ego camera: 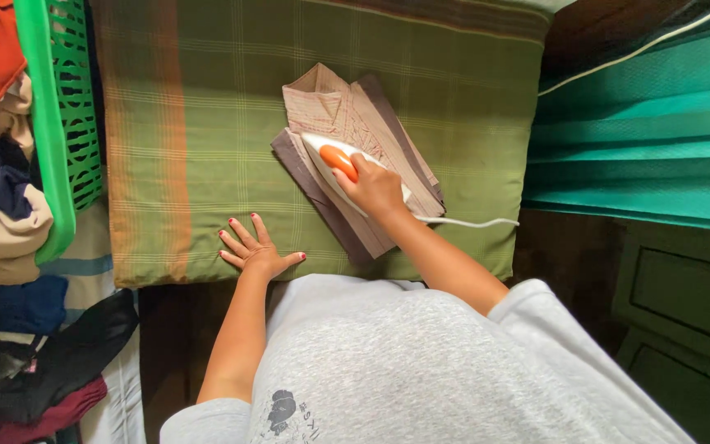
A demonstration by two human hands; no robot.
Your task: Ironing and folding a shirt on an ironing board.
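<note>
My right hand (375, 189) grips the orange handle of a white iron (330, 160), which rests flat on a folded pinkish-brown garment (347, 115). The garment lies on a green plaid cloth (207, 123) spread over the ironing surface. The iron's white cord (470, 222) trails off to the right. My left hand (252, 247) lies flat on the plaid cloth near its front edge, fingers spread, holding nothing, a little left of the garment.
A green plastic laundry basket (55, 123) full of clothes stands at the left. More dark and red clothes (34, 386) are piled at lower left. Teal fabric (651, 131) hangs at the right beside dark wooden furniture (684, 304).
</note>
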